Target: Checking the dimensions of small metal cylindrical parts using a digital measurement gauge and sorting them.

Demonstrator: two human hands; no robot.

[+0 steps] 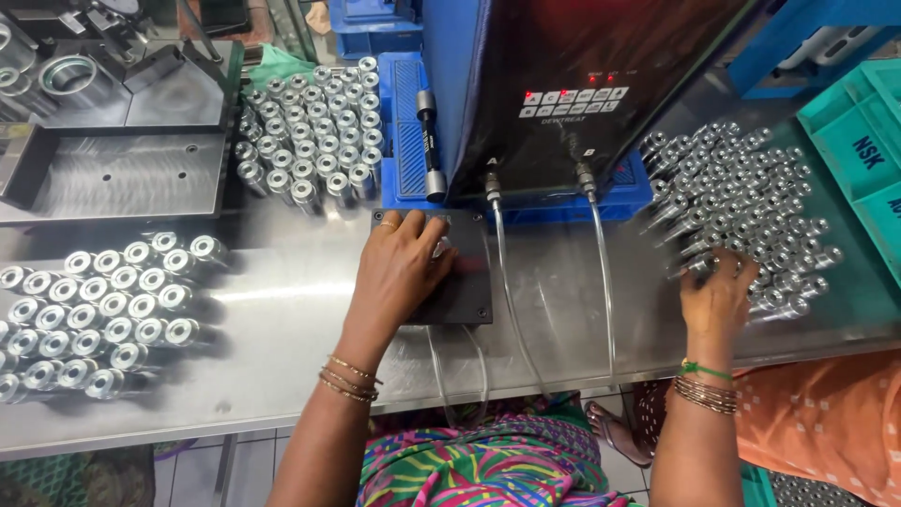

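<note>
We rest our left hand [405, 266] flat on the black pad [466, 282], its grip loose and empty. Our right hand [718, 293] pinches 1 sleeve from the pile [741, 202] on the counter [282, 310]; we should lift it straight so neighbours stay put.

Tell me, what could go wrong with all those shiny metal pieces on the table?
The right hand reaches into a crowded batch of metal cylinders; a nudge might topple neighbours like dominoes. The outermost pieces stand near the steel table edge, so they could roll off. The left hand rests on a black block beside clear tubes, which it might snag.
</note>
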